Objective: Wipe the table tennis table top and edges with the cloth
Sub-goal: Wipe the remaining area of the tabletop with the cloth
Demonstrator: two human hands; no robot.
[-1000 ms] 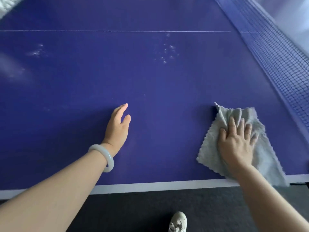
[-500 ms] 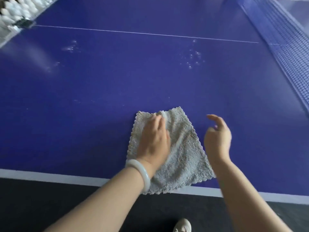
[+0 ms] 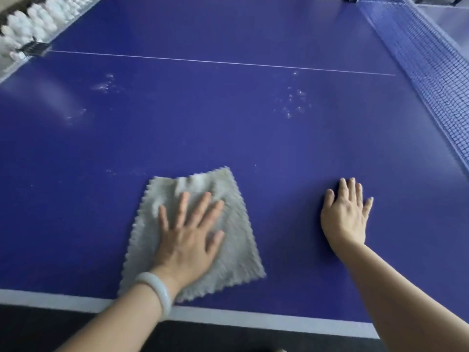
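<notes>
A grey cloth lies spread flat on the blue table tennis table, close to the white near edge line. My left hand, a pale bangle on its wrist, presses flat on the cloth with fingers spread. To the right of the cloth, my right hand rests flat on the bare blue top with straight fingers and holds nothing. Whitish speck marks sit further out on the top, and another patch of marks lies at the far left.
The blue net runs along the right side. A thin white centre line crosses the far part of the top. White bottle-like objects stand beyond the far left corner. Dark floor lies below the near edge.
The cloth passed from under my right hand to under my left hand, further left along the near edge. My right hand, lifted half a second ago, now lies flat on the table.
</notes>
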